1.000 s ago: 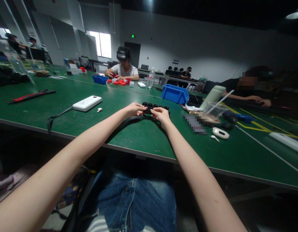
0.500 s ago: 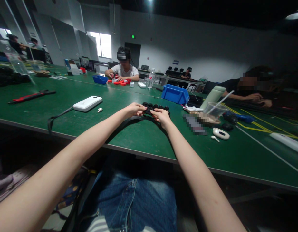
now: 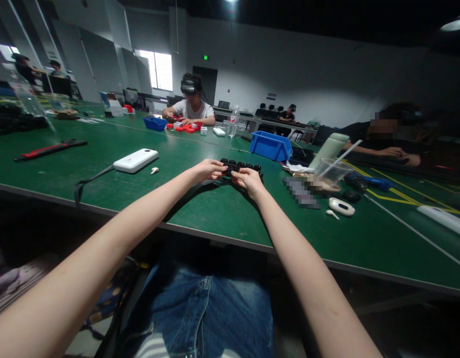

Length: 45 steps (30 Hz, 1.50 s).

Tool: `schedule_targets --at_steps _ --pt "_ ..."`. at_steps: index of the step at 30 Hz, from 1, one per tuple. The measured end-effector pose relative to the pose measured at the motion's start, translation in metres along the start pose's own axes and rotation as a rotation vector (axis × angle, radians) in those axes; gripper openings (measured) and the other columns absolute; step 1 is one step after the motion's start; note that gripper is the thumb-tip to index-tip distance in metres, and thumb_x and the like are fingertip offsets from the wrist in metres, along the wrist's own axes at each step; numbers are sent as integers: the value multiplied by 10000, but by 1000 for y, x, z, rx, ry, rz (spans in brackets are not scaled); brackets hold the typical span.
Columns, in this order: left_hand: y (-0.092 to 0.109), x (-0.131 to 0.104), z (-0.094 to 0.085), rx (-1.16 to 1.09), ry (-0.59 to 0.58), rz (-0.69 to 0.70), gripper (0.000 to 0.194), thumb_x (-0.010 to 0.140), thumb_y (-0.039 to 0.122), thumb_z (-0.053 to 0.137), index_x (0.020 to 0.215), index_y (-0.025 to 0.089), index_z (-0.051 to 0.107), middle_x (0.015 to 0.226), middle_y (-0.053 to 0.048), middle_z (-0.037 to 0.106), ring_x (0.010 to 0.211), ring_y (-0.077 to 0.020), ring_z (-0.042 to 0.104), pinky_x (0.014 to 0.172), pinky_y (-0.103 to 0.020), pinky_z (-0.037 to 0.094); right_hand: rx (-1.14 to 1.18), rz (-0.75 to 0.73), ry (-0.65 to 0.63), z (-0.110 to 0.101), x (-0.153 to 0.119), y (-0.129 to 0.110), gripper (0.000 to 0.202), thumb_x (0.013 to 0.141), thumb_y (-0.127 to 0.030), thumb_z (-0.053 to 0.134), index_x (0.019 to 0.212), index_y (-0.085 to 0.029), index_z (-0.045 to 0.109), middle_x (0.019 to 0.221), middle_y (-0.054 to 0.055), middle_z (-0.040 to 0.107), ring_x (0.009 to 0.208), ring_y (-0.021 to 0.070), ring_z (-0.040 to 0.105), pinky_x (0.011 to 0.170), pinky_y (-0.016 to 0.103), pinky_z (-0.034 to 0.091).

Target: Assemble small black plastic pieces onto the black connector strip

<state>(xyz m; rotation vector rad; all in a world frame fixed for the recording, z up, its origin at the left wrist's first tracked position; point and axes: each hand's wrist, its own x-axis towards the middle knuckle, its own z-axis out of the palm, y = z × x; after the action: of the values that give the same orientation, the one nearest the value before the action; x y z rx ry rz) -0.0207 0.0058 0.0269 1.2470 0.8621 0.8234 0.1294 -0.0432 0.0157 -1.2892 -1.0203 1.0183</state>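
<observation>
Near the middle of the table, my left hand (image 3: 209, 170) pinches one end of a small black part (image 3: 230, 169). The other end is between the fingers and thumb of my right hand (image 3: 248, 178). Its exact kind is too dark and small to make out, and fingertips cover both ends. Just behind it sits a cluster of black knobby pieces (image 3: 255, 167), partly hidden by my right hand. A dark strap or cable (image 3: 200, 188) runs along the tabletop under my wrists.
A white power bank (image 3: 136, 160) and an earbud (image 3: 154, 170) lie to the left. On the right are a blue bin (image 3: 270, 145), a plastic cup (image 3: 332, 171), a phone (image 3: 301, 192) and an earbud case (image 3: 341, 206). Across the table, a person handles red and white pieces (image 3: 185, 128).
The black part has turned slightly between my fingers, showing a broader, blockier face. Both hands stay in nearly the same place.
</observation>
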Motion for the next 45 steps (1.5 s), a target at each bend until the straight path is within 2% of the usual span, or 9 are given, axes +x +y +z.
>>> schedule_targets --at_steps 6,14,27,35,38,45 --pt "-2 0 -1 46 -12 40 312 599 132 813 779 107 560 583 10 592 486 -39 539 519 -176 408 14 14 -6 1 -1 -1 205 708 -43 684 689 -159 516 565 -17 608 508 82 610 577 200 531" --pt "-5 4 -4 63 -5 52 372 575 195 832 778 128 528 590 22 589 494 -49 548 491 -178 385 12 21 -35 1 -5 -2 245 705 -10 661 660 -165 477 515 -30 592 507 86 622 564 181 525" --pt "-5 6 -6 100 2 53 363 579 176 827 711 145 490 592 28 566 479 -52 543 446 -165 335 -10 4 -39 2 -5 -2 260 700 14 649 637 -162 469 494 -33 584 492 83 615 541 175 518" --pt "-3 4 -5 123 -3 63 339 598 180 815 700 147 493 589 37 546 471 -42 520 449 -166 324 7 -10 -52 2 -5 -2 247 713 -5 653 739 -169 470 544 -53 582 479 80 615 509 174 513" --pt "-4 5 -7 133 -28 82 333 594 176 813 707 150 500 578 50 528 470 -43 513 457 -172 341 8 -18 -51 2 -4 -2 277 711 -15 660 792 -183 455 564 -72 572 464 88 613 462 181 502" --pt "-5 6 -6 124 -7 59 318 589 186 817 730 144 535 608 36 563 497 -57 548 491 -182 411 -41 -33 -47 1 -5 -3 239 729 -35 659 764 -172 467 592 -70 555 460 76 611 404 154 456"
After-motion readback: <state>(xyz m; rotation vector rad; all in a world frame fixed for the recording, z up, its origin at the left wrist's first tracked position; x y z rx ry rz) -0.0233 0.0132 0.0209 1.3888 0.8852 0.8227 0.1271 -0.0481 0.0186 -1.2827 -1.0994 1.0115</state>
